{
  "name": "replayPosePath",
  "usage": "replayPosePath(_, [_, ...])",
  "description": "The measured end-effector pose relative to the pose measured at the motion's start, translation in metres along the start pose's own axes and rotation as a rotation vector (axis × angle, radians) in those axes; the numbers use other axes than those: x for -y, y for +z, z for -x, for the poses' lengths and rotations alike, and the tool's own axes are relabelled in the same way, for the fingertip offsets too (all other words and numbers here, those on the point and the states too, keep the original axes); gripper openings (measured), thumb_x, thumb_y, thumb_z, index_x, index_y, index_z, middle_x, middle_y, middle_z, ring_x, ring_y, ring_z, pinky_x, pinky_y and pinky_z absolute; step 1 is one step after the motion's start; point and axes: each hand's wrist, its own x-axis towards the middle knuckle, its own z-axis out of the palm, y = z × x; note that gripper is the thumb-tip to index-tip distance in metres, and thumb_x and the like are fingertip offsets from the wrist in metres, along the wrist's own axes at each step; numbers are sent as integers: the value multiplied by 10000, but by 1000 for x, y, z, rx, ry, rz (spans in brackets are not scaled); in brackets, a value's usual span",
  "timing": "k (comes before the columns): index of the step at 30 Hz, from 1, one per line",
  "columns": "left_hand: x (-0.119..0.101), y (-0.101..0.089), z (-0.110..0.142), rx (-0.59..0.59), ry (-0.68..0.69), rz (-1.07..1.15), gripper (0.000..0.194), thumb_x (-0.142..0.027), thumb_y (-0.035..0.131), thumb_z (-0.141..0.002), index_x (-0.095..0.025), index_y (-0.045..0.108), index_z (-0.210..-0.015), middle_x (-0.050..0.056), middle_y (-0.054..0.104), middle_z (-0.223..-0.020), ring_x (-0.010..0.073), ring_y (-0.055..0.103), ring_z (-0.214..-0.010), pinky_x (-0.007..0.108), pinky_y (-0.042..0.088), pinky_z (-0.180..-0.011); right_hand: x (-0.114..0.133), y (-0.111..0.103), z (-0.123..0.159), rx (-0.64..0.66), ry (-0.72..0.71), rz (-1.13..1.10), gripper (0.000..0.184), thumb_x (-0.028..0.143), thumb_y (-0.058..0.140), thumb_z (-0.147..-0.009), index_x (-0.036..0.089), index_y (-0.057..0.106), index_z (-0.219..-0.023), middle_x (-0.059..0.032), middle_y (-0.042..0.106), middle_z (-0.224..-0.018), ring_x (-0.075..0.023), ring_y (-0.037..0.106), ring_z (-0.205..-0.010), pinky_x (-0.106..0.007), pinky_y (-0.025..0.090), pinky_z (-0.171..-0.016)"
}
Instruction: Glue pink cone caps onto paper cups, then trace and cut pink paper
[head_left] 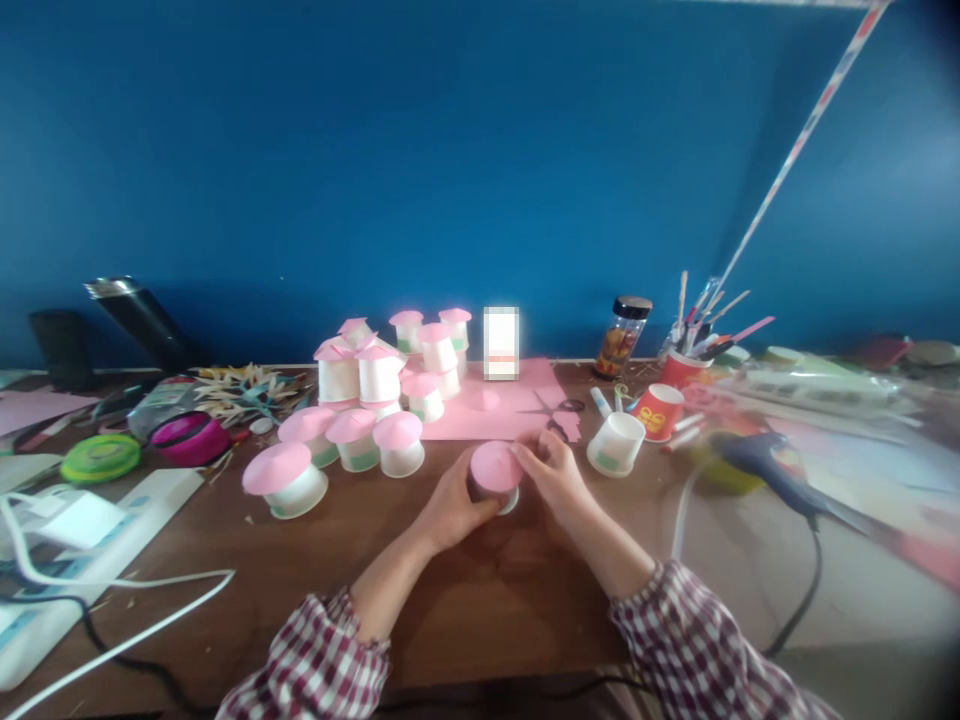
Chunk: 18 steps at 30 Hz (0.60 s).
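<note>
Nearest, plaid sleeves [311, 655] at the table's [480, 620] near edge; power strip [45, 615] with white plug and cables near left. Small paper cup [508, 503] with pink paper disc [495, 466] on top held up just above the table, centre, between both hands. Left hand [451, 500]: fingers curled round the cup's left side, grasping it. Right hand [553, 468]: fingertips at the disc's right edge, touching; cannot tell if pinching. Right side, blue glue gun [772, 470], blurred, dark cord running nearer. Left of the hands, loose row of white cups with pink conical tops [285, 485]; more of the same clustered behind, some stacked. Farther left, green round container [101, 457], magenta round container [191, 437], pile of pale sticks [244, 395]. Right of the right hand, white paper cup [616, 443], upside-down red paper cup [660, 412] just beyond it. Pink paper sheet [536, 380] past the hands, open scissors [559, 405] at its right part. Far right, black-lidded jar [625, 338] and red cup of brushes and sticks [686, 370]. Far left, dark tumbler [142, 318], tilted. Blue wall [480, 170] behind everything.
</note>
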Motion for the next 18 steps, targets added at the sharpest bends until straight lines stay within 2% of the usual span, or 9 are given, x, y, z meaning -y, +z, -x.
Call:
replayPosePath(6, [-1,1,0,-12,-18,5,604,-219,722,-674,-207,502,-1237,62,618,-1197,248,580,-1083,397,465,-936,-1,1,-1,11,23,-43,258,404,665,-707,158,587,-730,7,560,-653,-112,472,-592,-232,384,-550])
replayPosePath(12, [-2,1,2,-71,-2,-2,582,-292,730,-684,-187,515,-1214,79,629,-1178,251,591,-1064,410,470,-931,0,-2,0,-22,55,-72,310,465,640,-734,175,534,-712,55,438,-558,-85,367,-500,-214,292,-455])
replayPosePath(18, [-18,-6,29,-136,5,-57,546,-351,716,-701,-175,525,-1181,98,635,-1159,247,601,-1049,387,486,-916,3,-4,0,-3,55,-71,314,470,653,-711,180,534,-707,51,454,-554,-86,393,-474,-217,307,-435])
